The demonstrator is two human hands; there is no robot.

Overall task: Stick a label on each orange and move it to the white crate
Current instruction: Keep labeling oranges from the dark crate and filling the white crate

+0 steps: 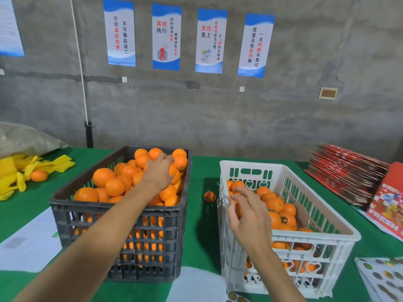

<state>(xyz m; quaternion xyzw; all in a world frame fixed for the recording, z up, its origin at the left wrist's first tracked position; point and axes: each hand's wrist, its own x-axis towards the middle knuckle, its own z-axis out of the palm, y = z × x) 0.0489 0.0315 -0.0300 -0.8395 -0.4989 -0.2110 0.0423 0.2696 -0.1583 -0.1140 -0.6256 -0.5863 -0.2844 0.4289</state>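
Observation:
A black crate (pixel 65 205) heaped with unlabelled oranges (pixel 103 177) stands left of centre. My left hand (pixel 158 173) reaches into its far right part, with the fingers curled over an orange (pixel 174 171) that the palm mostly hides. To the right stands the white crate (pixel 314 236), holding labelled oranges (pixel 275 203). My right hand (pixel 246 211) hovers over that crate's near left side with its fingers spread and loose, holding nothing; an orange (pixel 238 211) lies just under the fingers. A sheet of round labels (pixel 381 277) lies at the bottom right.
One loose orange (pixel 209 197) sits on the green table (pixel 202 236) between the crates. Yellow foam nets (pixel 19 171) and another orange (pixel 38 175) lie far left. A stack of red flat cartons (pixel 346 173) is at the right, white paper sheets (pixel 32 240) at the near left.

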